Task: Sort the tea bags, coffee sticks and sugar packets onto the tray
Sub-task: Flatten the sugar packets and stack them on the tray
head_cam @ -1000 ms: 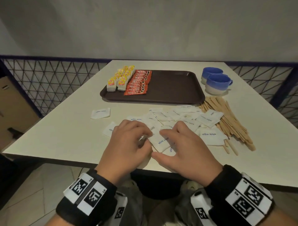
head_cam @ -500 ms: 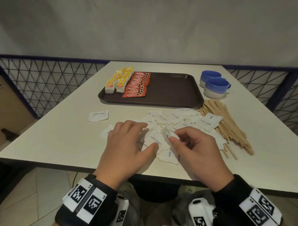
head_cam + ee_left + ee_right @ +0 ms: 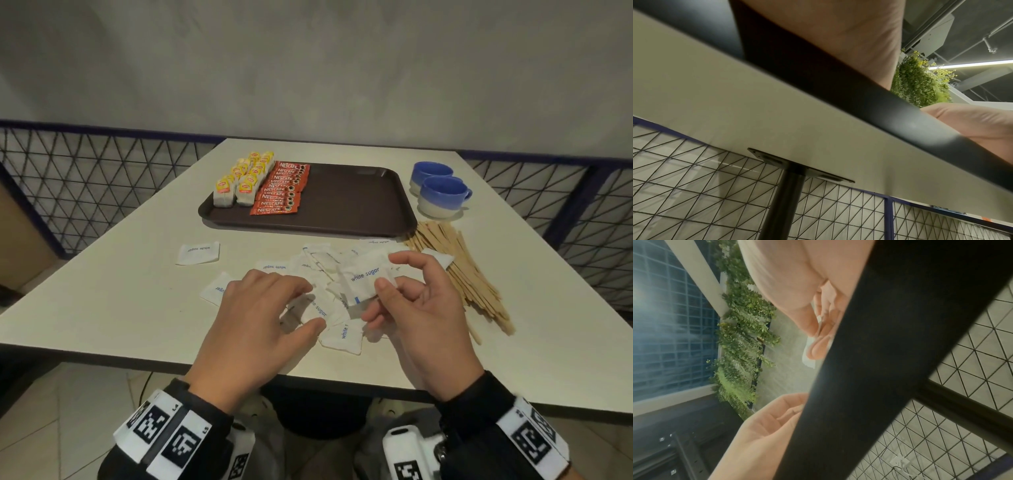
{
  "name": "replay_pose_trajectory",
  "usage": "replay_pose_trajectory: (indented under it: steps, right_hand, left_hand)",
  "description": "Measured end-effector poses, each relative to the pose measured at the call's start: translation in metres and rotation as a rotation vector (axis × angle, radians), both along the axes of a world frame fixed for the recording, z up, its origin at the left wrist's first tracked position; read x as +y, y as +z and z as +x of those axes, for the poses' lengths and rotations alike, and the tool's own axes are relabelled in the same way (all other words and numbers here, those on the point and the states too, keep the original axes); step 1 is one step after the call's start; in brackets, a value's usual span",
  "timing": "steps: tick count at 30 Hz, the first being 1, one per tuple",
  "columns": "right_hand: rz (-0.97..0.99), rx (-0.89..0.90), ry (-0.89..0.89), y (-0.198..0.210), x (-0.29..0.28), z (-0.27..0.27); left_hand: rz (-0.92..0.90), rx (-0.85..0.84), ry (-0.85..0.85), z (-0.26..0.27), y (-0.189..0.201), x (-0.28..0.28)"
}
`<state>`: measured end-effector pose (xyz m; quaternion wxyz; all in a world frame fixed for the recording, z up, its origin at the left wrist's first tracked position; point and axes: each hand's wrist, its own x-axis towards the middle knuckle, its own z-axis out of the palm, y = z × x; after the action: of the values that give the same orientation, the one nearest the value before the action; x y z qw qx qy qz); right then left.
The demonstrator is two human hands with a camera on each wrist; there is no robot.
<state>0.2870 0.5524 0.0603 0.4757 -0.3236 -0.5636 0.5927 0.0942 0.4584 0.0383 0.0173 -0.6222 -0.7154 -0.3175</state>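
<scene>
Right hand (image 3: 416,308) raised, pinching a sugar packet (image 3: 363,282) — left hand (image 3: 260,315) palm-down, fingers curled on the pile (image 3: 322,308)

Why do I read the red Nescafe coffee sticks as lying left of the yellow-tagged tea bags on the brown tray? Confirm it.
Wrong side. The head view shows the red Nescafe coffee sticks lying right of the yellow-tagged tea bags on the brown tray.
</scene>
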Motion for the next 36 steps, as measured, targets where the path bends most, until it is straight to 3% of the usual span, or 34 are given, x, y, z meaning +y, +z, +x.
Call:
replay_pose_trajectory:
  steps: [8, 17, 23, 26, 30, 33, 36]
  right_hand:
    - [0.038, -0.067, 0.058, -0.007, 0.004, 0.001]
    - [0.150, -0.019, 0.148, -0.010, 0.005, 0.005]
    - [0.144, -0.017, 0.170, -0.005, 0.001, 0.007]
    - [0.095, 0.000, 0.185, -0.003, 0.000, 0.005]
    - [0.175, -0.013, 0.160, -0.006, -0.003, -0.001]
    - [0.235, -0.049, 0.129, -0.008, -0.007, -0.005]
    - [0.168, -0.072, 0.104, -0.003, -0.009, -0.005]
  left_hand:
    - [-0.025, 0.023, -0.036, -0.004, -0.004, 0.002]
    - [-0.002, -0.020, -0.046, -0.004, -0.003, 0.001]
    - [0.284, -0.416, -0.039, -0.002, 0.001, -0.005]
    - [0.296, -0.599, -0.005, -0.006, 0.002, -0.006]
    - [0.283, -0.851, -0.061, 0.002, 0.009, -0.004]
    - [0.258, -0.801, -0.049, 0.015, 0.009, 0.004]
    - [0.258, -0.808, -0.024, 0.017, 0.010, 0.008]
